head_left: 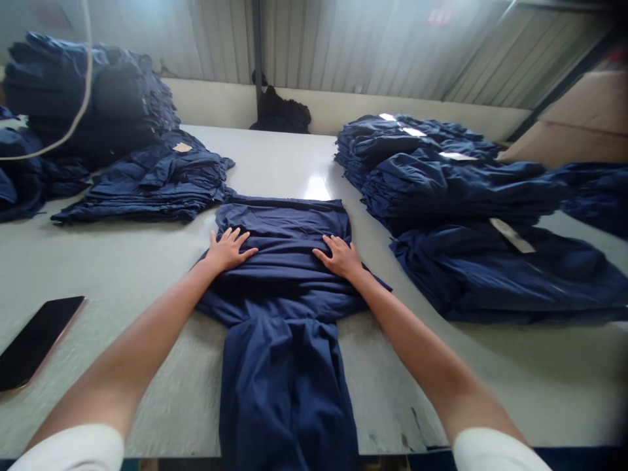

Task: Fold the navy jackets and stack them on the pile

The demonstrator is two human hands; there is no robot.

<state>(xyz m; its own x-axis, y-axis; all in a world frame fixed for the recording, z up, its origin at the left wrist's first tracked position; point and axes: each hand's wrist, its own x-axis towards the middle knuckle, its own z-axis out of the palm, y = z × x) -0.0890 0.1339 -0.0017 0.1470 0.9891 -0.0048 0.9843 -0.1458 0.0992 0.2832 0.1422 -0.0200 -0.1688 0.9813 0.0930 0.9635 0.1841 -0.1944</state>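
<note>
A navy blue garment (pixel 287 307) lies on the pale table (pixel 122 275) in front of me, its lower part hanging over the near edge. My left hand (pixel 226 250) rests flat on the garment's left side, fingers spread. My right hand (pixel 340 256) lies flat on its right side, fingers apart. Both palms press on the folded cloth; neither hand grips anything.
A stack of folded navy garments (pixel 157 180) sits at the left, with a taller pile (pixel 83 91) behind it. More folded stacks (pixel 441 176) with paper tags lie at the right. A dark phone (pixel 36 340) lies at the left near edge. Cardboard boxes (pixel 579 118) stand far right.
</note>
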